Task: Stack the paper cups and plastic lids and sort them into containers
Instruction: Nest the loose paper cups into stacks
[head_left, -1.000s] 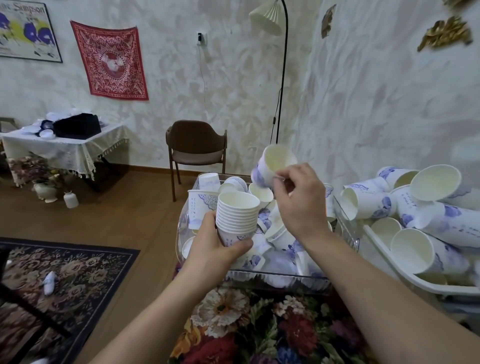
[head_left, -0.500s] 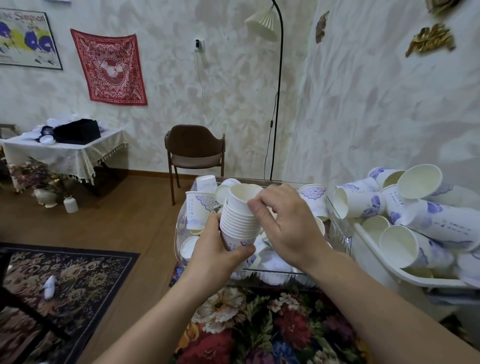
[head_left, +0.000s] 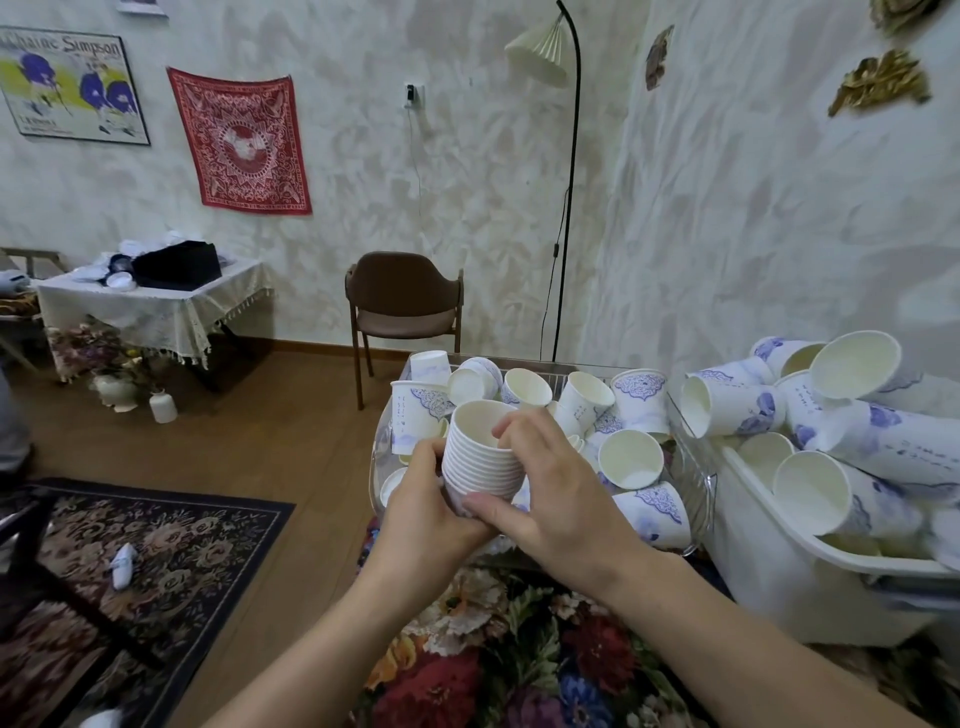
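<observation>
A stack of white paper cups (head_left: 480, 457) with ribbed rims is held upright over the near left corner of a clear plastic bin (head_left: 696, 493). My left hand (head_left: 428, 506) grips the stack's lower part from the left. My right hand (head_left: 553, 483) wraps the stack from the right, thumb across its base and fingertips curled over the top rim. Several loose cups with blue patterns (head_left: 639, 397) lie jumbled in the bin. A white tub (head_left: 769, 561) on the right holds more cups and long cup stacks (head_left: 893, 441).
The bins sit on a flowered tablecloth (head_left: 498, 654). Behind stand a brown chair (head_left: 405, 306) and a floor lamp (head_left: 569, 208). A patterned rug (head_left: 130, 561) covers the floor at left, and a small cloth-covered table (head_left: 150, 301) stands by the far wall.
My right hand brought a single cup down from above the bin and seated it on the stack; it now wraps the stack. The left hand kept its hold.
</observation>
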